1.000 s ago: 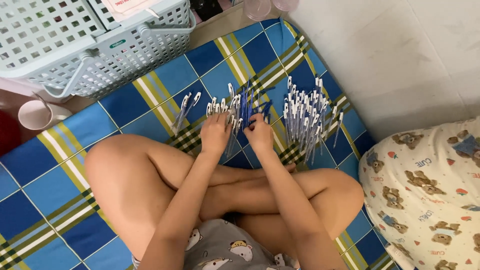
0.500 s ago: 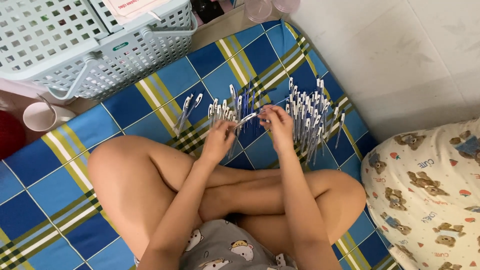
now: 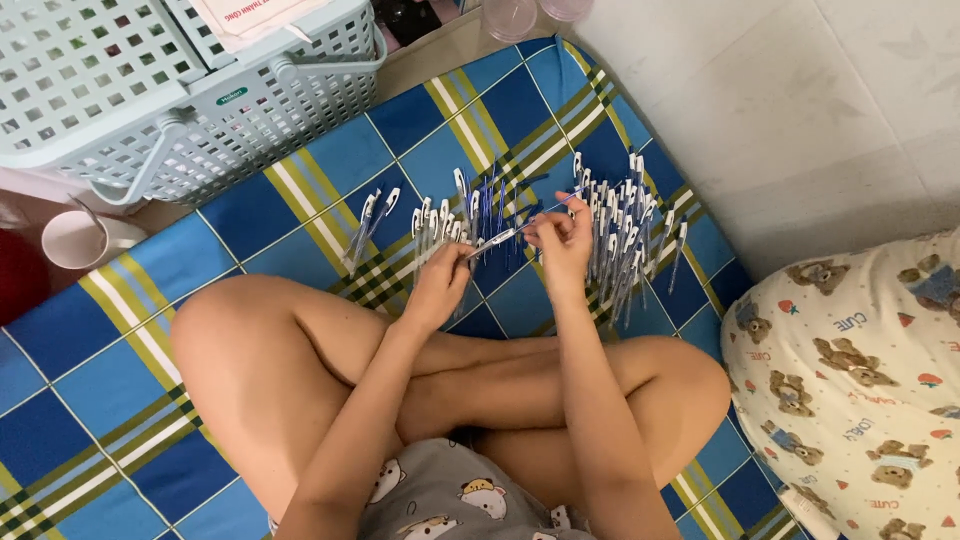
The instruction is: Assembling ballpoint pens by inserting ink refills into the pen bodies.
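On the blue, yellow and green checked mat [image 3: 300, 200], the person sits cross-legged with both hands raised over the middle of the far half. Left hand [image 3: 440, 288] and right hand [image 3: 562, 238] pinch opposite ends of one slim white-and-blue plastic pen [image 3: 497, 238], held level between them just above the mat; both grips closed on it, fingertips only. Whether the parts are being pushed together or pulled apart cannot be told.

Just beyond the left hand, a loose row of white pen barrels with clips [image 3: 440, 222] lies beside thin dark blue refill tubes [image 3: 495, 205]. Toward the mat's left side, a small separate cluster of white pens [image 3: 368, 228] lies apart. Just right of the right hand, near the mat's right edge, a dense pile of white-and-blue pens [image 3: 620, 230] lies mostly parallel.

Judged progress: the right pile looks like the finished lot and is the largest; the row of barrels and refills still looks unworked, so roughly past the midpoint with plenty left.

Off the mat's far left corner stand a pale green perforated plastic basket [image 3: 200, 110] and a pink cup [image 3: 75, 240]. A bear-print cushion [image 3: 860, 380] lies off the right edge.
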